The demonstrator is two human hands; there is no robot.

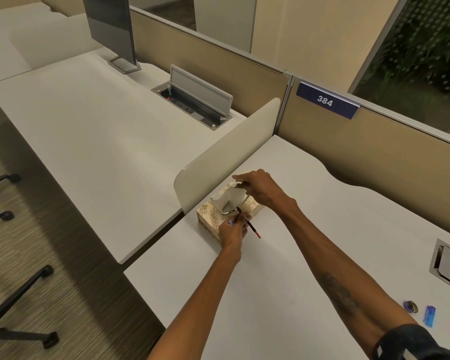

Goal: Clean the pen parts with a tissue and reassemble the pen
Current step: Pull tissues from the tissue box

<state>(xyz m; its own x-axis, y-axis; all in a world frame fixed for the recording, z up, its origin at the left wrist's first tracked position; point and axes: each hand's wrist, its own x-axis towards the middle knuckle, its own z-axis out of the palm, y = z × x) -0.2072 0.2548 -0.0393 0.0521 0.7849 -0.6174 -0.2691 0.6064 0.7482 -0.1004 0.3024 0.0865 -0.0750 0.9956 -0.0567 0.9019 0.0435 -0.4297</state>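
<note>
Centrally, a thin dark pen [249, 225] with a red end was seen gripped in the curled fingers of the left hand [233, 232], tilted, just above the near edge of a patterned tissue box [210, 217]. A white tissue [229, 196] standing out of the box's top slot was pinched at its upper edge by the right hand [260, 189]. The box was noted on the white desk [270, 271], beside a low divider [226, 152]. A tape roll [411, 306] and a small blue object [429, 316] were recorded well apart, at the right.
</note>
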